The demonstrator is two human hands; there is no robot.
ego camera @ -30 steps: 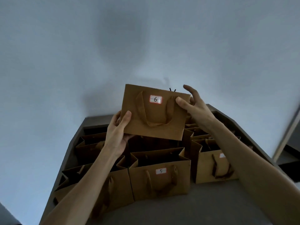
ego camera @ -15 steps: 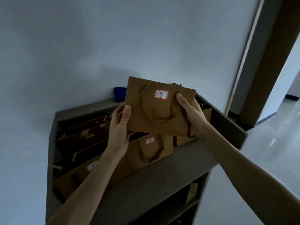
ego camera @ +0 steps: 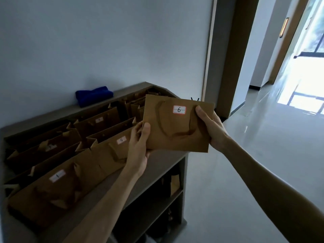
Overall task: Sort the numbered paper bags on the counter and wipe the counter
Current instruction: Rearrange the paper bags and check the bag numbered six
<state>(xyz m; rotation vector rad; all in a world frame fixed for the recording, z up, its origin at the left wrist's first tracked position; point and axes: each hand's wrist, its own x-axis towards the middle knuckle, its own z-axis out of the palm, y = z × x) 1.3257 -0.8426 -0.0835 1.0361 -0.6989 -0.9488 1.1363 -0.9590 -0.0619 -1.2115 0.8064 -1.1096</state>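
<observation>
I hold a flat brown paper bag labelled 6 (ego camera: pixel 175 127) in the air past the right end of the grey counter (ego camera: pixel 149 165). My left hand (ego camera: pixel 139 146) grips its lower left corner and my right hand (ego camera: pixel 210 127) grips its right edge, thumb on the front. On the counter stand several open brown bags, among them bag 5 (ego camera: pixel 112 148) and bag 1 (ego camera: pixel 52 186) in the front row. A folded blue cloth (ego camera: pixel 93 95) lies on the back ledge.
The counter stands against a pale wall and has dark shelves (ego camera: pixel 157 199) below with a few items. To the right a glossy floor (ego camera: pixel 254 137) leads through a doorway (ego camera: pixel 228 58) into a bright corridor.
Bag 6 has swung right, from above the rows of bags to beyond the counter's right end. My view turned right too, and my right hand closed on the bag's edge.
</observation>
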